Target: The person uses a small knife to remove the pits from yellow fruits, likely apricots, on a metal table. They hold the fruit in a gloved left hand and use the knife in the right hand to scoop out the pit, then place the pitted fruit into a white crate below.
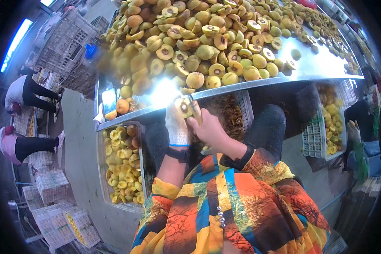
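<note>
My left hand (pixel 176 127), in a white knit glove, is closed on a halved yellow peach (pixel 183 107) whose cut face and brown stone point up. My right hand (pixel 210 128) is bare and wraps round the handle of a small pitting tool (pixel 195 109); its metal end touches or nearly touches the peach half. Both hands are over the near edge of a metal table (pixel 245 86). Heaped on that table are many peaches (pixel 205 51), mostly halves with stones in them.
Below the table's edge, a crate of pitted halves (pixel 125 169) stands at my left. Brown stones and scraps (pixel 233 111) fill a crate between my knees. At right is another basket of fruit (pixel 315 137), with a co-worker's gloved hand (pixel 354 130) beside it. Stacked crates (pixel 61 38) and two people are farther left.
</note>
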Tool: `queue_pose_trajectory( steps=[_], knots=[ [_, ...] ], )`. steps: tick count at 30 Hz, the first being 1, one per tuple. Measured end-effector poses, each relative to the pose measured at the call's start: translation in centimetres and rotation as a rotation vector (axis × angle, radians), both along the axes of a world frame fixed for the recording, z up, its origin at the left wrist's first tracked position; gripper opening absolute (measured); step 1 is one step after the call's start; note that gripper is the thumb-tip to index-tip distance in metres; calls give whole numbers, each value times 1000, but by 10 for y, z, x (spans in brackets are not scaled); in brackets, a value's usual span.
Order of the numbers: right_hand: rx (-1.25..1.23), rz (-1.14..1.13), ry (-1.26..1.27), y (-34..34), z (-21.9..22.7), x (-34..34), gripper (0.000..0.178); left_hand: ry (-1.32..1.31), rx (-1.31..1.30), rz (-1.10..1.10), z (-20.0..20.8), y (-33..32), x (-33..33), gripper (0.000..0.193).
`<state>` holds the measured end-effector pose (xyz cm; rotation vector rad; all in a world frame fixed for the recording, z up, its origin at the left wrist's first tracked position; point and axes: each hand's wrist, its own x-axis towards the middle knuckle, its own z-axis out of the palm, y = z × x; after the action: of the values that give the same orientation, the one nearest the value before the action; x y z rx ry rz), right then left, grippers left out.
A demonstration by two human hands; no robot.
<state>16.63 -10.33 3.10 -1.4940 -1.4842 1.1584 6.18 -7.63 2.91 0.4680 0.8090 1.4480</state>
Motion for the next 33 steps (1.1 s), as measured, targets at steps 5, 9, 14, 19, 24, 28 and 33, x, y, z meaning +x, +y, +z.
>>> queue_pose_trajectory(
  steps=[5, 9, 14, 19, 24, 28, 33],
  knots=[
    [-6, 148, -246, -10, 17, 7, 39, 380, 53, 186, 2, 1, -3, 54],
    [-1, 152, -267, -11, 22, 7, 36, 480, 89, 184, 4, -2, 2, 56],
    [8, 156, -287, -18, 10, 4, 27, 471, 53, 263, 8, -3, 10, 55],
    [28, 252, -283, -21, 6, 7, 25, 540, -91, -17, 13, 8, -9, 47],
    [-124, 357, -256, -11, 18, 14, 29, 439, -166, -312, 5, 21, -27, 40],
    [-189, 295, -138, -9, 23, 10, 32, 292, -110, -21, 12, 5, -8, 35],
    [-206, 294, -99, -16, 13, 6, 33, 195, -235, -23, 9, 5, -3, 29]
  ],
)
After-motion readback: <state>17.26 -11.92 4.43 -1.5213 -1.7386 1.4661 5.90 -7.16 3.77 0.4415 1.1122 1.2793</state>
